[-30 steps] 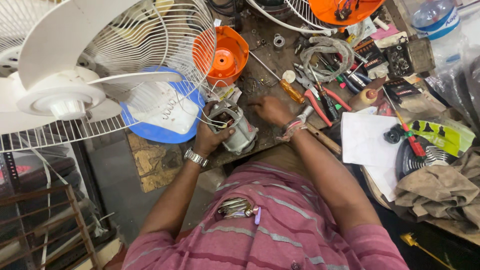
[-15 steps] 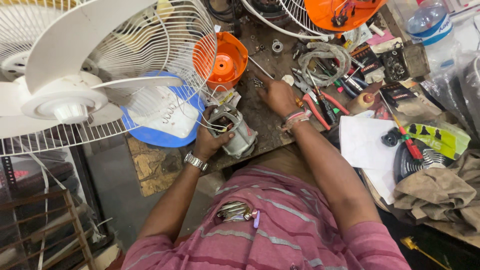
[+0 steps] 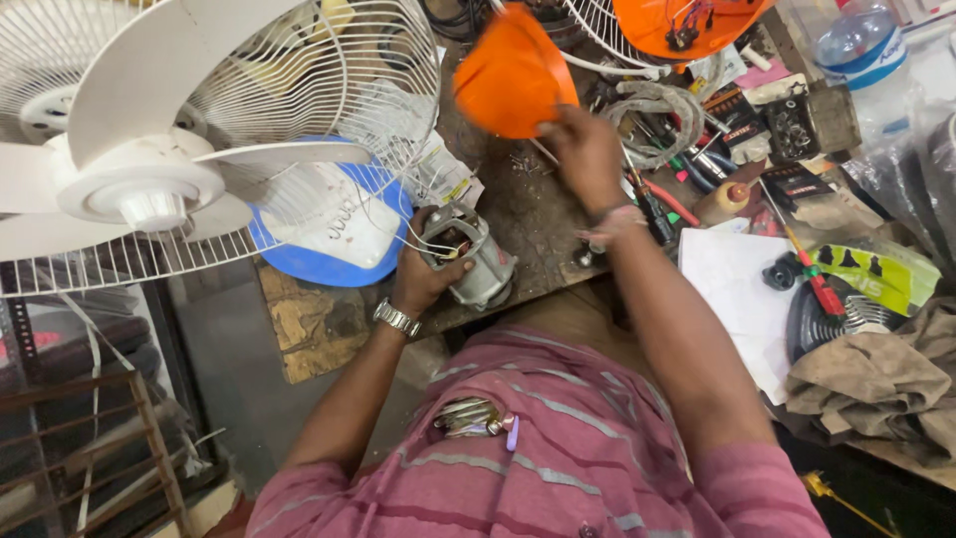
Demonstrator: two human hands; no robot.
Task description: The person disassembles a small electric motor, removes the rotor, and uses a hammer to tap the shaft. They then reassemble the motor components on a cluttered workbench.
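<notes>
My left hand, with a metal watch on the wrist, grips a grey fan motor with loose wires near the workbench's front edge. My right hand is stretched farther back and holds an orange plastic cover by its lower rim, lifted and tilted above the bench. Several screwdrivers and pliers with red and green handles lie just right of that hand.
A white table fan with a wire guard stands at left over a blue disc. White paper, a black coil, a yellow-green package and a brown rag lie at right. A plastic bottle stands far right.
My right hand has gone from the motor to the back of the bench, taken the orange cover and lifted it. My left hand has stayed on the motor.
</notes>
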